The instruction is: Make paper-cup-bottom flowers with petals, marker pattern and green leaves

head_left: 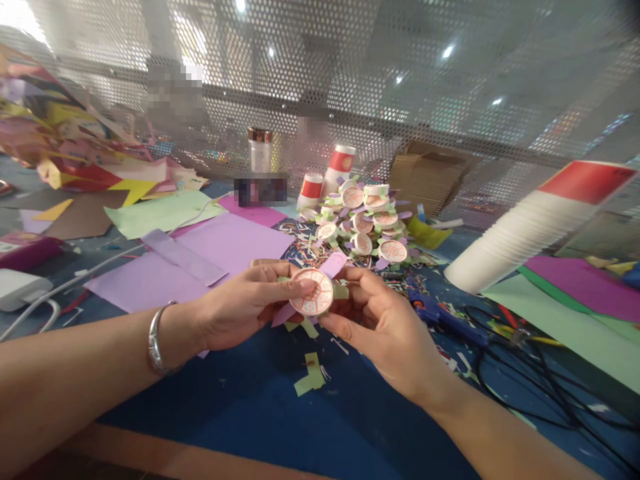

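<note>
Between my hands is a round paper-cup craft (pixel 320 301), its white disc face printed with orange-red lines and dots. Purple and green paper tabs stick out around its rim. My left hand (pixel 245 297), with a silver bangle at the wrist, pinches the disc, thumb on its face. The fingers of my right hand (pixel 377 313) close on the right side of the craft, by a green tab. Just beyond stands a heap of similar round crafts (pixel 363 243) with purple and green tabs. Small green paper scraps (pixel 311 375) lie below my hands.
Purple sheets (pixel 240 237) and a crumpled paper pile (pixel 55 133) lie left. A long stack of paper cups (pixel 530 230) leans at right, near a blue glue gun (pixel 440 317) and black cables (pixel 530 373). Behind are a jar (pixel 260 153), cardboard (pixel 425 177) and a perforated metal panel (pixel 370 80).
</note>
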### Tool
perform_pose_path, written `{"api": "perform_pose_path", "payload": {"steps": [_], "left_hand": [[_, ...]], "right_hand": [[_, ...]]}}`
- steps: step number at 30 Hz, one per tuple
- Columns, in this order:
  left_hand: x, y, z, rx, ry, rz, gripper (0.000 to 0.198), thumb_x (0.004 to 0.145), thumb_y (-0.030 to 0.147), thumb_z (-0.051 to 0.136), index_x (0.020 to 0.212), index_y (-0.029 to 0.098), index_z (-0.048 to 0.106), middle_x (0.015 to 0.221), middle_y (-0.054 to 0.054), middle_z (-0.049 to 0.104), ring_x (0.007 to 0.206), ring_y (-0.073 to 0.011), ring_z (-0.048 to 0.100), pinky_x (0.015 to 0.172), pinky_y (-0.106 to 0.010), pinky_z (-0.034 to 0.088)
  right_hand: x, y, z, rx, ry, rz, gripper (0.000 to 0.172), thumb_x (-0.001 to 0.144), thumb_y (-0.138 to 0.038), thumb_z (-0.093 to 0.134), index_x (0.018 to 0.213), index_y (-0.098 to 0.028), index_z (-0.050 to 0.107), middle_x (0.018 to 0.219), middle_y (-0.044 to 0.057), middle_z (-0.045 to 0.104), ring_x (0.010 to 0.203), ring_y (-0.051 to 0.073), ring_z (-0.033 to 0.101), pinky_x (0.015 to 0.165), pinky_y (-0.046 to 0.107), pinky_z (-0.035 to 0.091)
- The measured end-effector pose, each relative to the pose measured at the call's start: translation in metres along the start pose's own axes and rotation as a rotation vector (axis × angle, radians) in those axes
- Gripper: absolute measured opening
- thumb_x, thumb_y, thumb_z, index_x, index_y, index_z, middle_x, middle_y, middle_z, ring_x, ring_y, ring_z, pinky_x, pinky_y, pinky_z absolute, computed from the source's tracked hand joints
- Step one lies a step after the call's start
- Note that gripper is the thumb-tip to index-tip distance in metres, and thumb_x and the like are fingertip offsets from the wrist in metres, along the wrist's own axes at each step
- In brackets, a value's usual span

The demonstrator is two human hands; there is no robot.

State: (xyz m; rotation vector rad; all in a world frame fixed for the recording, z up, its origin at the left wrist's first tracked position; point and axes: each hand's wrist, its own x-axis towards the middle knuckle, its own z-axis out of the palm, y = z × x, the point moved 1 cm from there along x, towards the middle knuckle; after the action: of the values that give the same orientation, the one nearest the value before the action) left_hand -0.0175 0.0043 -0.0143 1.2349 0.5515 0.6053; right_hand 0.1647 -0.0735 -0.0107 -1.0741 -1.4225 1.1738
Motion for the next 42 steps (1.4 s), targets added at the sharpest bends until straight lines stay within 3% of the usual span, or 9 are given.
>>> {"api": "perform_pose_path", "payload": {"steps": [7,17,24,27,31,38,42], "left_hand": [[0.000,0.001,0.001,0.041,-0.050,0.003,0.024,0.087,0.035,0.073,0.086,0.013,0.063,0.071,-0.001,0.056,0.057,-0.0092,0.044,0.048,-0.022,0.025],[-0.001,0.001,0.002,0.053,-0.080,0.026,0.023,0.089,0.032,0.071,0.081,0.013,0.060,0.069,0.000,0.056,0.057,-0.0082,0.045,0.045,-0.020,0.026],[0.000,-0.002,0.004,0.072,-0.009,0.040,0.031,0.084,0.037,0.077,0.077,0.014,0.057,0.066,0.001,0.056,0.053,-0.0067,0.042,0.045,-0.020,0.024],[0.000,-0.001,0.004,0.041,0.022,0.032,0.030,0.083,0.036,0.079,0.082,0.014,0.060,0.069,0.000,0.060,0.054,-0.0066,0.044,0.047,-0.020,0.027],[-0.001,0.001,0.002,-0.043,0.083,0.028,0.028,0.078,0.030,0.083,0.086,0.015,0.061,0.078,-0.003,0.068,0.063,-0.0095,0.056,0.052,-0.021,0.035],[0.000,-0.001,-0.002,-0.097,0.106,0.113,0.031,0.079,0.026,0.082,0.081,0.017,0.053,0.085,-0.003,0.069,0.074,-0.0120,0.059,0.059,-0.022,0.040],[0.001,-0.005,-0.003,-0.047,0.114,0.154,0.032,0.082,0.028,0.081,0.083,0.018,0.051,0.082,-0.002,0.067,0.069,-0.0106,0.057,0.058,-0.023,0.042]], "right_hand": [[-0.003,-0.003,0.002,0.006,-0.035,0.014,0.045,0.087,-0.030,0.080,0.125,-0.023,0.057,0.114,0.004,0.076,0.102,0.017,0.073,0.093,0.030,0.060],[-0.003,-0.002,0.000,-0.011,-0.048,0.036,0.053,0.087,-0.033,0.080,0.132,-0.023,0.054,0.118,0.007,0.074,0.100,0.019,0.073,0.090,0.034,0.061],[-0.004,-0.002,0.003,-0.099,-0.047,-0.034,0.043,0.090,-0.029,0.076,0.127,-0.025,0.056,0.117,0.006,0.073,0.098,0.019,0.071,0.087,0.034,0.060],[-0.005,-0.001,0.000,-0.162,-0.014,-0.062,0.039,0.092,-0.030,0.074,0.125,-0.026,0.054,0.108,0.003,0.073,0.093,0.018,0.070,0.083,0.032,0.059],[-0.005,0.002,-0.008,-0.249,0.059,-0.052,0.049,0.093,-0.034,0.073,0.135,-0.027,0.049,0.100,0.002,0.070,0.090,0.017,0.068,0.079,0.031,0.057],[-0.001,0.002,-0.010,-0.235,0.145,-0.049,0.046,0.091,-0.038,0.074,0.130,-0.026,0.052,0.104,0.002,0.067,0.092,0.016,0.065,0.075,0.028,0.055],[0.000,0.001,-0.009,-0.261,0.153,-0.042,0.042,0.092,-0.038,0.072,0.129,-0.025,0.054,0.107,0.004,0.067,0.091,0.016,0.064,0.076,0.030,0.056]]}}
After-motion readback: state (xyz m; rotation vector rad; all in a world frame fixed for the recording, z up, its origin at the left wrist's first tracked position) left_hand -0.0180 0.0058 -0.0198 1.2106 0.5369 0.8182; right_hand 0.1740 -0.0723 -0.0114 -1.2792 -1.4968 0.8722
